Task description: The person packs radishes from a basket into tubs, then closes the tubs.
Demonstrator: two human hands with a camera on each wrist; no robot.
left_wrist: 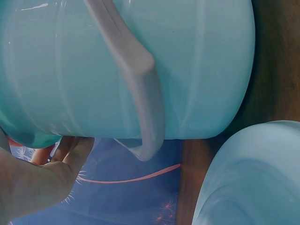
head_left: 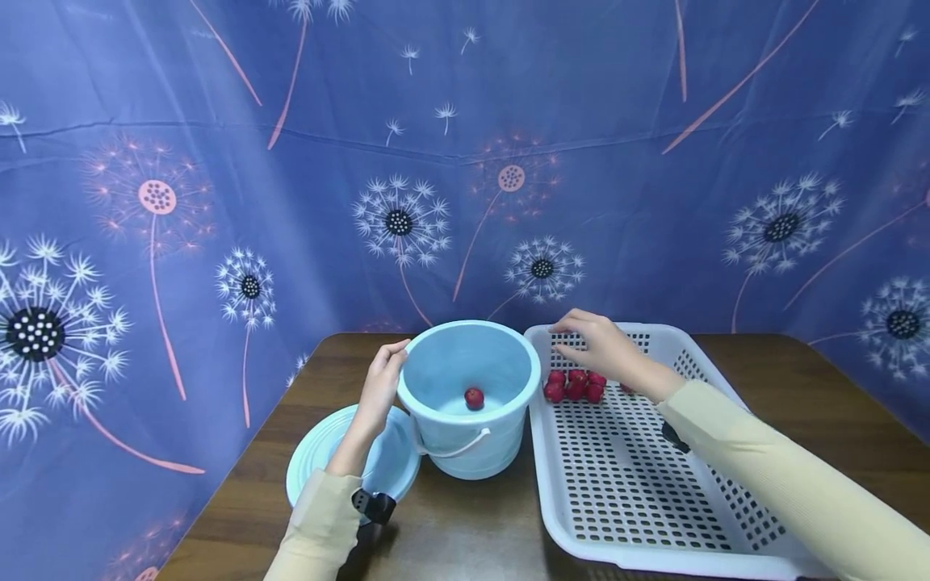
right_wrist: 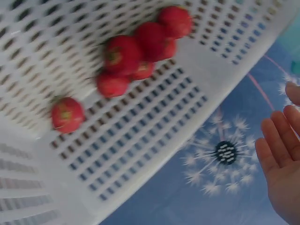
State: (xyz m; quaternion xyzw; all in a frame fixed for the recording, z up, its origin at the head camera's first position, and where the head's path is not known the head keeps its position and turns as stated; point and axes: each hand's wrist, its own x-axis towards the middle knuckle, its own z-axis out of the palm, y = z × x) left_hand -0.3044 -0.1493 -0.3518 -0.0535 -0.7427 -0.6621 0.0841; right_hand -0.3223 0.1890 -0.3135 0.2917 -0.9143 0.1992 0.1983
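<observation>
A light blue bucket [head_left: 472, 466] stands upright on the table, with one small red apple-like fruit [head_left: 474, 398] at its bottom. My left hand [head_left: 376, 389] holds the bucket's left rim; in the left wrist view its fingers [left_wrist: 77, 152] lie against the rim. My right hand [head_left: 599, 349], with relaxed fingers and nothing in them, hovers over the far left part of a white perforated basket [head_left: 545, 492]. Several more red fruits [right_wrist: 123, 55] lie clustered in that basket, and a single one [right_wrist: 68, 115] sits apart from them.
A round light blue lid [head_left: 308, 456] lies on the wooden table [head_left: 465, 532] left of the bucket, beneath my left forearm. The bucket's pale handle [head_left: 461, 449] hangs down at its front. Behind the table hangs a blue dandelion-print cloth [head_left: 639, 210].
</observation>
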